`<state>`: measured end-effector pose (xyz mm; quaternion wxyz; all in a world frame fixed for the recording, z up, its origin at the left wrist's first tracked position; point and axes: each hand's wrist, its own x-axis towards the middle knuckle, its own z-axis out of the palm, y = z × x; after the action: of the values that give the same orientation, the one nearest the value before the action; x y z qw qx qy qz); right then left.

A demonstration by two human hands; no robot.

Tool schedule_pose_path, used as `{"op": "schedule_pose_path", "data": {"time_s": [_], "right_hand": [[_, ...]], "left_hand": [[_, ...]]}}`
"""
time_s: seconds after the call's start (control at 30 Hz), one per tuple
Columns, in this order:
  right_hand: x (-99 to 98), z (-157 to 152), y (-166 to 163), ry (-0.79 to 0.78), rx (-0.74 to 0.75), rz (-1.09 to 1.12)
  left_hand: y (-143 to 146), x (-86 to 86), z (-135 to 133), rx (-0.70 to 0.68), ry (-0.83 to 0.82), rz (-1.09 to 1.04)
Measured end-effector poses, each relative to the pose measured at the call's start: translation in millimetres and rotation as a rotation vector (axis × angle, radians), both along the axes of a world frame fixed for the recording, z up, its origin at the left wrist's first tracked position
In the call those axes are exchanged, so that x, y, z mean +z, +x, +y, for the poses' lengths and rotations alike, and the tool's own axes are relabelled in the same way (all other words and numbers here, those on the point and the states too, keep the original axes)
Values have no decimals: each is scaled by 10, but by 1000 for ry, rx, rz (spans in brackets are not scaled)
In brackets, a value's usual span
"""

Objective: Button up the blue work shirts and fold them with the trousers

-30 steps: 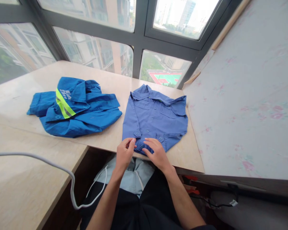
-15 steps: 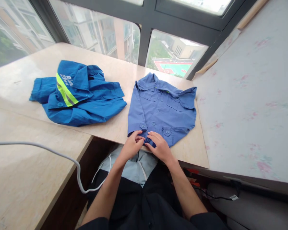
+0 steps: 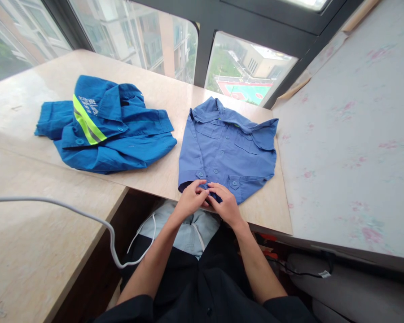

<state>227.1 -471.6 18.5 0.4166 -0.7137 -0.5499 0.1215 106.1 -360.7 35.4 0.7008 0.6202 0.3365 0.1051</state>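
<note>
A periwinkle-blue work jacket [image 3: 218,150] lies front up on the ledge, its collar toward the window and its sleeves folded over the front. At its hem, near the ledge's front edge, my left hand [image 3: 192,197] and my right hand [image 3: 224,202] come together with fingertips almost meeting. Both hands are closed on the jacket's lower front edge, about the bottom of the button placket. The fingers partly hide the cloth and any button there. Left of it lies a brighter blue jacket [image 3: 117,130], loosely folded, with a yellow-green reflective stripe and white lettering.
A grey-white cable [image 3: 87,218] loops across the lower left desk [image 3: 23,233]. Windows with dark frames [image 3: 205,54] border the ledge at the back. A flower-patterned wall [image 3: 353,134] rises on the right. Between desk and ledge is a dark gap.
My hands have drawn closer together at the hem, and the cloth between them is lifted and bunched. The view has shifted slightly. Both jackets stay in place.
</note>
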Motion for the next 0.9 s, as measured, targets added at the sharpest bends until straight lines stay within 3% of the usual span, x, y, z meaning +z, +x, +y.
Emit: {"op": "schedule_pose_path", "data": {"time_s": [0.1,0.17,0.37,0.5,0.9], "right_hand": [[34,-4,54,8,-35,138],[60,-3,91,5,-83,217],[115,-6,173,-35,-159,398],[102,-16,201,-62,-174,444],[21,-48,303,-85,-145,491]], "left_hand": [[5,15,-18,23,-114,-86],[7,7,-35,65,-60,-108],[32,-71,-144,134,644,-11],[68,-64,-233,135,864,70],[167,-106,-238,139,926,16]]}}
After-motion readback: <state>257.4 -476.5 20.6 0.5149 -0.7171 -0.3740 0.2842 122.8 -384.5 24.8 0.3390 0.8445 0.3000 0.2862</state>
